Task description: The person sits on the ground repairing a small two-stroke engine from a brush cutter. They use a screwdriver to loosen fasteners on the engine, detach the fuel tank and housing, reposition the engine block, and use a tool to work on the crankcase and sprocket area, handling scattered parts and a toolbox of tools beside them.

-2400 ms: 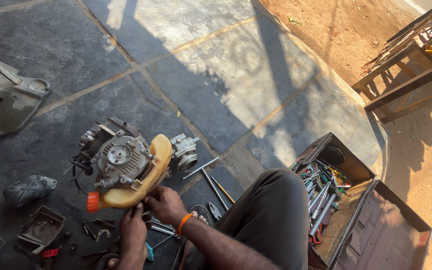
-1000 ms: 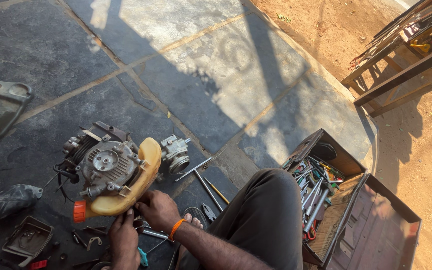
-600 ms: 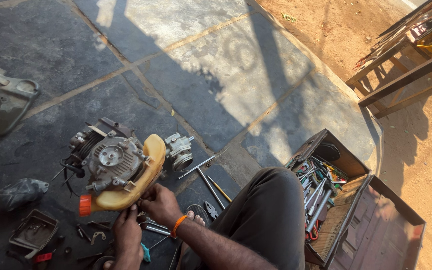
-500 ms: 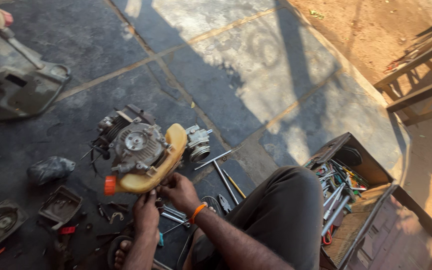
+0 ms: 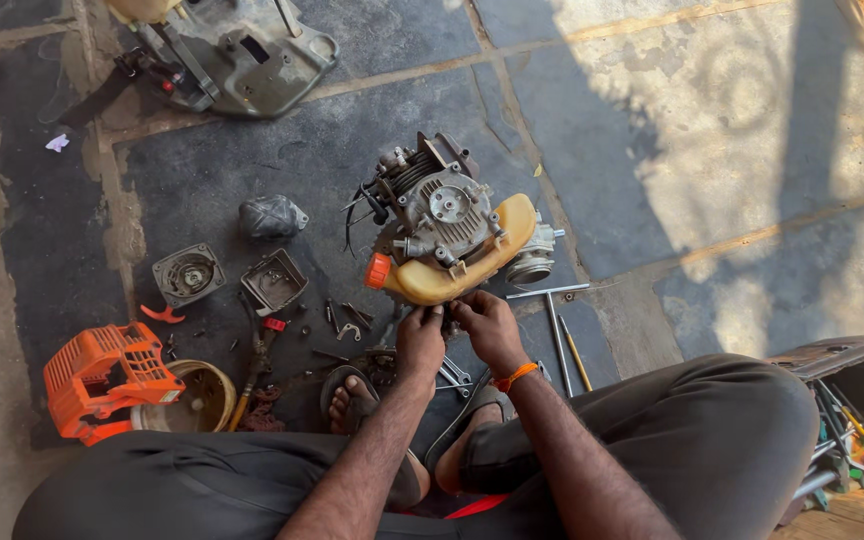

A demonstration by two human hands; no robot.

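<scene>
While the small engine sits on the stone floor ahead of my feet, my left hand and right hand meet at the lower rim of its yellow fuel tank, fingers pinching something too small to tell. Best done steadily, wrists low. Free floor lies right; the orange cover, loose housings and long wrench crowd near.

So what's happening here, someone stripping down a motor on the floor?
A person sits on the stone floor with both hands, left hand and right hand, at the lower edge of a small engine, by its yellow fuel tank. Loose parts, an orange cover and a toolbox lie around.
</scene>
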